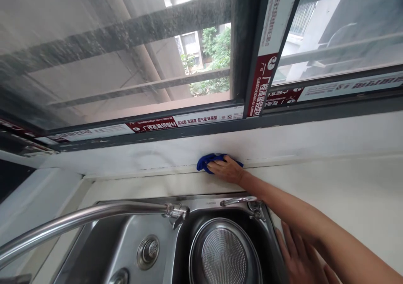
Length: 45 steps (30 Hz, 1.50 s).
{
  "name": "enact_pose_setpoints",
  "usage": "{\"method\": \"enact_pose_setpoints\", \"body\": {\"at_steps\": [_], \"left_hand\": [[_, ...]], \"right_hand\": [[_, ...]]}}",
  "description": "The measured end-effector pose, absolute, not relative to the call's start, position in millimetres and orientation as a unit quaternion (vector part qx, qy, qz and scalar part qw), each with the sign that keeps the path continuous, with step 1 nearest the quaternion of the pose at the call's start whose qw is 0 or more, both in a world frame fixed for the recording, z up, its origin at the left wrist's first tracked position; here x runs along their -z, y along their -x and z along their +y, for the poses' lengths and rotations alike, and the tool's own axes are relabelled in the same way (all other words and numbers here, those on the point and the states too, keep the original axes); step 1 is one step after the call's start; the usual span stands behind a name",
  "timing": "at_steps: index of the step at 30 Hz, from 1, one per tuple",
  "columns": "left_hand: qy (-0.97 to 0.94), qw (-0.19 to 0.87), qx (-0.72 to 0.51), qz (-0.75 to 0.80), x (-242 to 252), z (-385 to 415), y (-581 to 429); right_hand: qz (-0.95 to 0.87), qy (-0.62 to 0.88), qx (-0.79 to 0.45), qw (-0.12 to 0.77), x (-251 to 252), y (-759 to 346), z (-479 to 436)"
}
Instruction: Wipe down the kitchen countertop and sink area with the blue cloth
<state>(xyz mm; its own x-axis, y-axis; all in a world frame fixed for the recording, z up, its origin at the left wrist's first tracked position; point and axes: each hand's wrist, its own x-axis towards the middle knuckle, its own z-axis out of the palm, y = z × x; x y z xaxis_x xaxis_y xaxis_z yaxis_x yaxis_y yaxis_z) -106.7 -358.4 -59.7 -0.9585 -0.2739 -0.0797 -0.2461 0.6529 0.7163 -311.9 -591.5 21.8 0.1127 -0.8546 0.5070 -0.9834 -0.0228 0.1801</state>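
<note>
My right hand [228, 170] presses a bunched blue cloth [201, 163] into the seam where the white wall meets the cream counter, below the window. Its fingers are bent over the cloth. Under my right forearm, my left hand [299, 254] lies with fingers stretched out at the right rim of the sink, partly covered by that arm and cut off by the lower picture edge. Nothing shows in the left hand's fingers.
A steel double sink [201, 201] holds a perforated steel strainer [224, 256] in its right basin. A curved steel faucet [103, 210] reaches in from the left, and a smaller spout [237, 200] stands behind the right basin. Dark window frames [201, 129] carry printed film.
</note>
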Motion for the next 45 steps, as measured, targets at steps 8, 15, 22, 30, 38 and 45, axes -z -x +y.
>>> {"method": "enact_pose_setpoints", "body": {"at_steps": [8, 15, 22, 30, 38, 45], "left_hand": [[-0.121, 0.073, 0.252, -0.957, 53.3, -371.5, 105.5], [-0.110, 0.080, 0.186, -0.973, 27.4, -383.0, 107.7], [-0.112, 0.110, 0.154, -0.975, 16.0, -385.9, 110.7], [-0.114, 0.081, 0.159, -0.977, 15.3, -383.9, 111.3], [-0.118, 0.097, 0.157, -0.976, 17.1, -381.9, 113.5], [-0.108, 0.055, 0.166, -0.979, 27.8, -381.6, 108.9]], "right_hand": [[-0.651, -0.707, -0.130, 0.244, -16.7, 342.1, -546.9], [-0.780, -0.587, -0.129, 0.174, 3.9, 365.3, -452.5], [-0.879, -0.418, -0.133, 0.186, 1.2, 407.8, -332.7], [-0.927, -0.242, -0.145, 0.248, -3.8, 398.2, -306.8], [-0.887, -0.362, -0.180, 0.224, 0.2, 348.7, -395.0], [-0.841, -0.483, -0.219, 0.106, -11.2, 319.1, -469.4]]}}
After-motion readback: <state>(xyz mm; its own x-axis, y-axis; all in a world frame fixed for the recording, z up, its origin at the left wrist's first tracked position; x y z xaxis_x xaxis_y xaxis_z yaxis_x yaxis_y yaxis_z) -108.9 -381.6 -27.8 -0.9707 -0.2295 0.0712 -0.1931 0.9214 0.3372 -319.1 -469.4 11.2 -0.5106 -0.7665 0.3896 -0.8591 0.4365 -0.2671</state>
